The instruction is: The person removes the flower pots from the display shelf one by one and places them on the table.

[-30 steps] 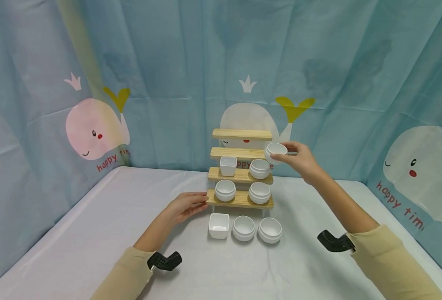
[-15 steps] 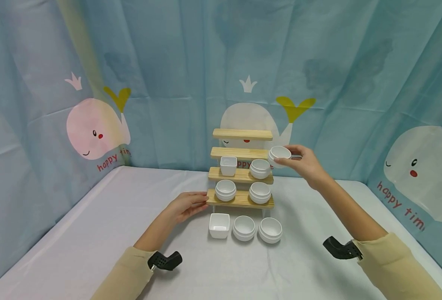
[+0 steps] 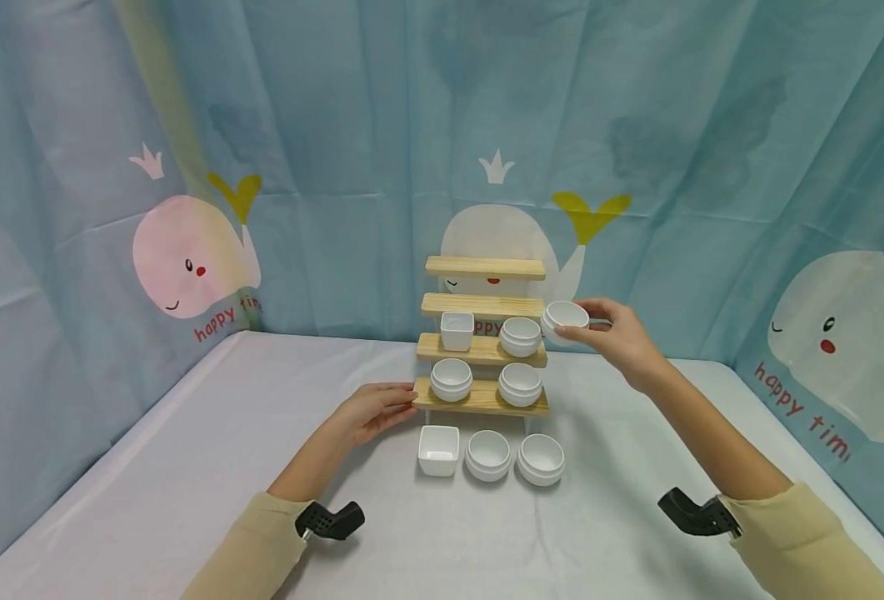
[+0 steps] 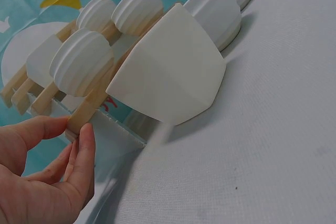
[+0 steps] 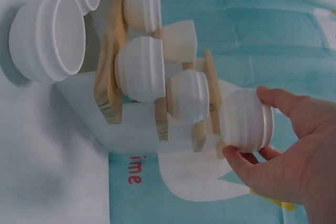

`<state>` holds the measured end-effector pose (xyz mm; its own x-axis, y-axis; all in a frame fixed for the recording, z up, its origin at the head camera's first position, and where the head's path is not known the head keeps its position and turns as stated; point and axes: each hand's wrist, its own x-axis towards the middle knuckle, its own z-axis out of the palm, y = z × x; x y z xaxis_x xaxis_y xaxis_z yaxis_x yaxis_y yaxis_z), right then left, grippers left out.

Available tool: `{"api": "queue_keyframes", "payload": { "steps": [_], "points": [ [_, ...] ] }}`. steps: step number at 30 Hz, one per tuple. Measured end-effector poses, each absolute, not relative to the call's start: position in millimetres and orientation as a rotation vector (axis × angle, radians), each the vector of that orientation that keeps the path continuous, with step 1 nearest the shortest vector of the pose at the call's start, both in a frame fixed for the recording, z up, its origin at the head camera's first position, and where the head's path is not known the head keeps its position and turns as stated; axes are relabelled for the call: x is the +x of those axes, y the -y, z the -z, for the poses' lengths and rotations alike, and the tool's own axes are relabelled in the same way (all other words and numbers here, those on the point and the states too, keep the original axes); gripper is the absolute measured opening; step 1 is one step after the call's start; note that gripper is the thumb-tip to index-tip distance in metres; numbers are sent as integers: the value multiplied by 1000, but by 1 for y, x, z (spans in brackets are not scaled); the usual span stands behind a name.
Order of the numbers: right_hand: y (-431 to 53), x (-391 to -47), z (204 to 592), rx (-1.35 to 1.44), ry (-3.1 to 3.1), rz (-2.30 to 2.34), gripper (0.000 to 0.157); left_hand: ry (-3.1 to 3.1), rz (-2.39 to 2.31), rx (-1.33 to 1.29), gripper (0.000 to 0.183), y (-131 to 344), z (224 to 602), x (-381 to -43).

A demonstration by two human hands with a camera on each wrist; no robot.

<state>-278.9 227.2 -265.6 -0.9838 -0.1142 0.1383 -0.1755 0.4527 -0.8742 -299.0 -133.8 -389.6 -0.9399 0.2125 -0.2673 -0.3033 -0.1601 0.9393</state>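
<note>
My right hand (image 3: 621, 337) pinches a round white bowl (image 3: 566, 321) in the air, just off the right end of the stepped wooden rack (image 3: 482, 307). In the right wrist view, thumb and fingers span the sides of this held bowl (image 5: 244, 120). With my left hand (image 3: 374, 412) I pinch the left end of the rack's lowest board (image 4: 86, 109), thumb on one face and fingers on the other. On that board stand two round bowls (image 3: 451, 381). The board above carries a square bowl (image 3: 456, 331) on the left and another round bowl (image 3: 520, 337) on the right.
In front of the rack, a square white bowl (image 3: 438, 451) and two round bowls (image 3: 488, 456) stand in a row on the white tablecloth (image 3: 486, 550). A blue curtain (image 3: 337, 167) with whale prints hangs close behind the rack.
My right hand has drawn the round bowl right and slightly down, away from the rack's second board from the top. The left hand keeps its place on the lowest board.
</note>
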Motion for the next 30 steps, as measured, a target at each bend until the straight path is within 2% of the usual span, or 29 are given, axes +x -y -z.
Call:
{"api": "queue_keyframes", "payload": {
  "steps": [10,30],
  "points": [
    [-231,-273,270,276,2639,-1575,67,-1770,-2166,-86,51,134,390,-299],
    [-244,-256,282,292,2682,-1542,72,-1760,-2172,-92,51,134,390,-299]
  ]
}}
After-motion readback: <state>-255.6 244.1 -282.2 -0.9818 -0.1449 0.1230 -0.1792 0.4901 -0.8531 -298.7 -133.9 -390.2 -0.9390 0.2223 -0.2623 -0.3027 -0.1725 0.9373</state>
